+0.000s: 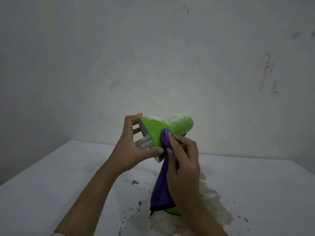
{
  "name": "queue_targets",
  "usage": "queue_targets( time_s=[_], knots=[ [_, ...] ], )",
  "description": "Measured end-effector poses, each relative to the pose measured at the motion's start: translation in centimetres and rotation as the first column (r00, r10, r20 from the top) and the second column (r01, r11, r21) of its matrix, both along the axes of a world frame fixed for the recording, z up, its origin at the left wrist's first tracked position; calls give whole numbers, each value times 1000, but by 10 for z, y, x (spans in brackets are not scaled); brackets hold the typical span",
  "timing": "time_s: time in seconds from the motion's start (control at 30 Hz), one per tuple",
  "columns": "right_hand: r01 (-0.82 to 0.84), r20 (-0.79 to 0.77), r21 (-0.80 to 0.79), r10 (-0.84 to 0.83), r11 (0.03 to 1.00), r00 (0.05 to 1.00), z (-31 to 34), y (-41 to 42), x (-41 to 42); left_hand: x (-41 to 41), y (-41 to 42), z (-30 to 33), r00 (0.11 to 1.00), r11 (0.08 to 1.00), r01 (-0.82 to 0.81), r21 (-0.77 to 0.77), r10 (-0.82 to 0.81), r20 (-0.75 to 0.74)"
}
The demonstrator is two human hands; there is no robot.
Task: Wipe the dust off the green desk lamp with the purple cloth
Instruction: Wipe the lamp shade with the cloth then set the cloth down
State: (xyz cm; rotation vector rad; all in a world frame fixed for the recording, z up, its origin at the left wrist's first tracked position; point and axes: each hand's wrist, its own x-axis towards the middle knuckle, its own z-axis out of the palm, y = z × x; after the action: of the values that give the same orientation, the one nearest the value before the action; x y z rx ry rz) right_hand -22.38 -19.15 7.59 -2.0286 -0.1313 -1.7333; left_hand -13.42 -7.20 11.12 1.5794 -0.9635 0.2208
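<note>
Left hand (131, 147) grips green lamp (153, 132) shade; right hand (182, 160) fingers pinch purple cloth (162, 188) against it.

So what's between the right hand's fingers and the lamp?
The purple cloth, pinched by the right hand and pressed against the lamp shade. The head view shows it.

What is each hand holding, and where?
Left hand grips the green lamp shade at its rim; right hand pinches the purple cloth near its top.
</note>
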Motion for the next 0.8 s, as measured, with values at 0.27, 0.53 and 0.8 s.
queue_targets(
  time_s=[0.27,0.53,0.8],
  knots=[
    [5,16,117,-7,993,1000,4,-11,10,0,-2,-1,1000,1000,7,-24,-7,-10],
    [-28,32,39,26,999,999,7,-12,11,3,0,-2,1000,1000,4,-8,-4,-9],
    [315,52,-262,-313,912,948,3,-52,18,0,1,-2,1000,1000,6,-24,-6,-6]
  ],
)
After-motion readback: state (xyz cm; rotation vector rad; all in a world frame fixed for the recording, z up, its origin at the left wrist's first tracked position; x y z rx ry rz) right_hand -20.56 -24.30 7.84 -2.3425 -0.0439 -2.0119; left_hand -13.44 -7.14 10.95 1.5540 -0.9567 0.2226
